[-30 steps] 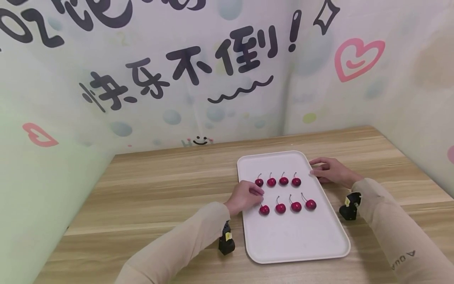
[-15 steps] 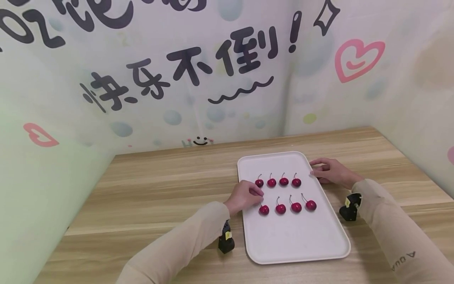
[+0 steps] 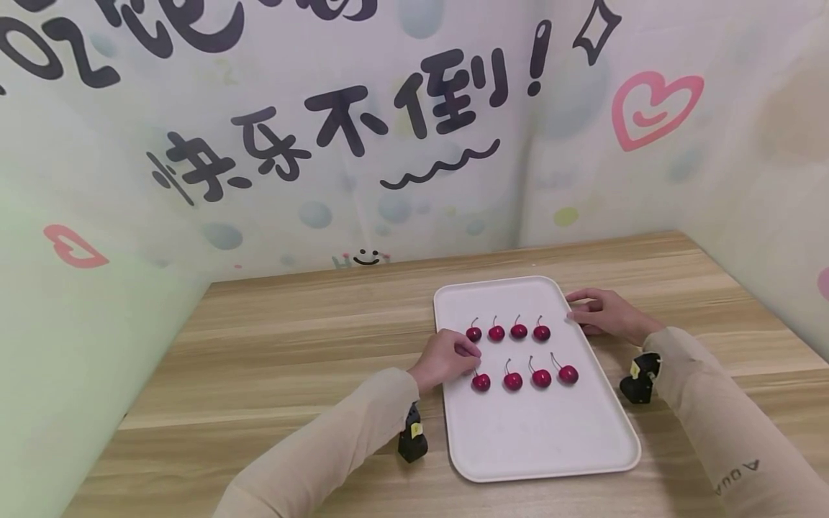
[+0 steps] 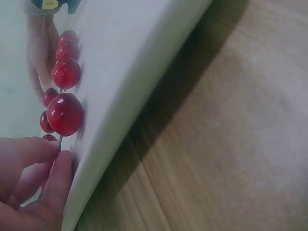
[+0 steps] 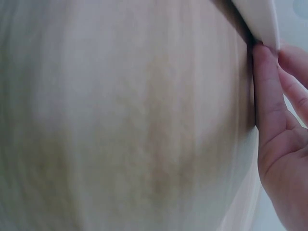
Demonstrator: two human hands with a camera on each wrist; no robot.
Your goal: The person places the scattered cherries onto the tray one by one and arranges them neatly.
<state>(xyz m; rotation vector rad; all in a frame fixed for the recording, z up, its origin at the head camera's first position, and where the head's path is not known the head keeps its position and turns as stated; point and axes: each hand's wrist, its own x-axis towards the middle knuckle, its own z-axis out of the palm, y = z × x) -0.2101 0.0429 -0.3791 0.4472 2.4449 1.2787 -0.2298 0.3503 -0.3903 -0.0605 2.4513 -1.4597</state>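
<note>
Red cherries with thin stems lie in two rows on a white tray point(image 3: 544, 439). My left hand point(image 3: 447, 360) reaches over the tray's left rim. Its thumb and index finger pinch the stem of the leftmost cherry in the near row point(image 3: 481, 382). That cherry point(image 4: 65, 114) shows large in the left wrist view, its stem running down between the fingertips. In the far row, the leftmost cherry point(image 3: 474, 334) sits just beyond the same hand. My right hand point(image 3: 609, 314) touches the tray's right rim with thumb and fingertips, fingers loosely bent; the right wrist view shows the thumb point(image 5: 269, 91) against the rim.
The tray lies on a wood-grain table point(image 3: 291, 338). Other near-row cherries point(image 3: 540, 378) and far-row cherries point(image 3: 518, 331) sit spaced apart. Behind the table hangs a pale printed cloth point(image 3: 363, 187) with black lettering and hearts. A black camera point(image 3: 412, 439) is strapped at my left wrist.
The pinched cherry has shifted very slightly to the left on the tray. Both hands keep nearly the same places, and the other cherries stay put.
</note>
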